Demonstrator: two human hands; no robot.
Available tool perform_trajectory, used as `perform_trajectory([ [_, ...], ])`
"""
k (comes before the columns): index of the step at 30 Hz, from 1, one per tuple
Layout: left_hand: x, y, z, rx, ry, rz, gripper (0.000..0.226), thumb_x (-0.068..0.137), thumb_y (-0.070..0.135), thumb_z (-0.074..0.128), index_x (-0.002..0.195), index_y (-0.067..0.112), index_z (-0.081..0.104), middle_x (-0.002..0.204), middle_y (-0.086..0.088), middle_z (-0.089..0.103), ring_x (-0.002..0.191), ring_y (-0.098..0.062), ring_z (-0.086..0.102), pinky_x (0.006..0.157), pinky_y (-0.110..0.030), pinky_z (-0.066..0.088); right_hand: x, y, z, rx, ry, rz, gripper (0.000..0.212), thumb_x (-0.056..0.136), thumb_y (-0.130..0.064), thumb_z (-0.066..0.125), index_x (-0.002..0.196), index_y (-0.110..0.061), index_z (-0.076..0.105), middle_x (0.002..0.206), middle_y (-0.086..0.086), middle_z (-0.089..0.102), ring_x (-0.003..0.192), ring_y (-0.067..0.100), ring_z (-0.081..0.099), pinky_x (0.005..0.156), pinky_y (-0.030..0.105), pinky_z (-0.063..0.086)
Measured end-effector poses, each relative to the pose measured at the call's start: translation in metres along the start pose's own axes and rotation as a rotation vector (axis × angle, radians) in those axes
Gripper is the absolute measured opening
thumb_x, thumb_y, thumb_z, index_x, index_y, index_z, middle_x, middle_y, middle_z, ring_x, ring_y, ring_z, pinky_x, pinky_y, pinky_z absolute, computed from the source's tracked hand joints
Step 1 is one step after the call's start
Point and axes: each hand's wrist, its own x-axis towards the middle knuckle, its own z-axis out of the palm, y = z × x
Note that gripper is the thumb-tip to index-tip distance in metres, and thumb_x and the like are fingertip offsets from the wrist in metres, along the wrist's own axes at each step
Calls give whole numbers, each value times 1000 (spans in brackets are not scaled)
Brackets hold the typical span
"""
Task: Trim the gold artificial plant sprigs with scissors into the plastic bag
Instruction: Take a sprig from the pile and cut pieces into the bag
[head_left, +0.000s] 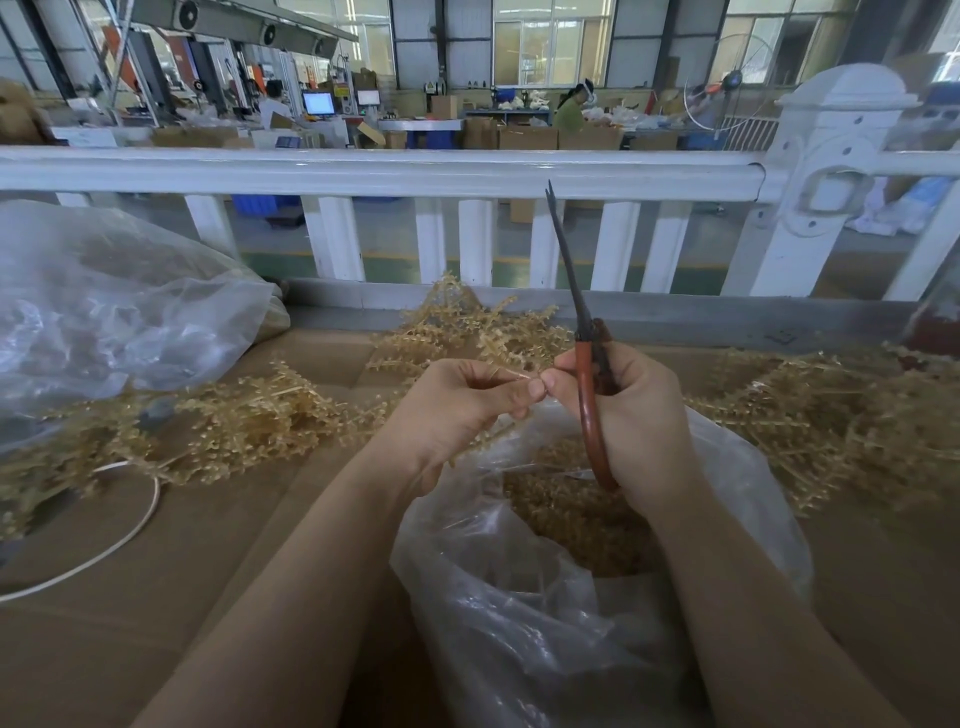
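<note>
1. Our left hand (457, 400) pinches a gold sprig (506, 375) above the open plastic bag (545, 597), so trimmings likely drop inside.
2. Our right hand (634, 421) grips the scissors (587, 353), blades upward, nearly closed.
3. Untrimmed sprigs (249, 421) lie left, right and far.

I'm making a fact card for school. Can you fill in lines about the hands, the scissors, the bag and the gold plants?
left hand: pinches a thin gold sprig
right hand: grips scissors, blades pointing up, nearly closed; fingertips also at the sprig
plastic bag: open below the hands, gold trimmings inside
loose sprigs: heaped on the cardboard
</note>
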Motion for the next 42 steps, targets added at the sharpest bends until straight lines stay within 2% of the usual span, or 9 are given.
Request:
perform_trajectory([
  [8,3,-3,2,-69,31,60,31,68,34,80,77,5,75,70,7,70,63,0,62,65,-13,45,0,-1,0,14,-22,23,14,78,-26,85,87,-25,74,78,-5,74,77,5,70,74,20,56],
  [11,1,0,-3,-54,91,110,30,83,24,76,61,8,65,57,6,60,49,-6,50,51,-11,40,-1,-1,-4,-5,-90,60,35,67,-49,81,89,-23,74,80,-11,75,81,4,70,76,24,54],
  [14,-2,3,-10,3,142,207,38,88,24,73,74,-9,60,64,-12,51,58,-24,37,49,-16,36,1,2,-8,-135,-147,93,52,53,-72,74,86,-32,67,79,-19,71,81,1,66,73,21,46],
  [19,-5,8,-22,74,231,266,27,89,16,71,65,15,59,54,11,50,50,-2,42,54,-8,39,2,7,-8,-375,-213,52,82,40,-105,52,92,-41,57,90,-25,66,88,-3,60,71,18,42],
  [25,-7,9,-26,164,236,360,22,90,9,69,80,-11,66,63,-11,43,60,-20,36,60,-26,34,-3,9,-7,-596,-282,-48,80,40,-108,40,89,-46,55,79,-23,63,76,-4,59,62,19,41],
  [28,-9,10,-26,178,246,387,16,90,5,69,76,-2,70,62,-7,42,60,-16,36,59,-23,34,-3,9,-7,-622,-281,-61,78,41,-107,39,89,-47,53,80,-23,62,75,-4,57,60,19,39],
  [32,-8,9,-28,180,216,417,35,91,5,68,72,-19,52,59,-3,38,57,-10,34,58,-19,35,-2,9,-8,-631,-271,-84,77,41,-107,40,89,-48,54,79,-24,63,76,-4,57,62,19,42],
  [38,-6,7,-35,194,174,414,36,92,5,67,72,-19,51,55,3,41,55,-9,37,61,-17,39,-3,9,-7,-664,-242,-121,68,42,-107,40,79,-52,52,69,-29,59,69,-8,56,59,17,39],
  [42,-7,7,-38,216,171,408,35,91,5,67,70,-17,48,60,-5,39,58,-14,34,59,-23,35,-3,10,-6,-635,-266,-102,69,42,-108,40,83,-53,53,80,-37,61,74,-5,58,62,21,43],
])
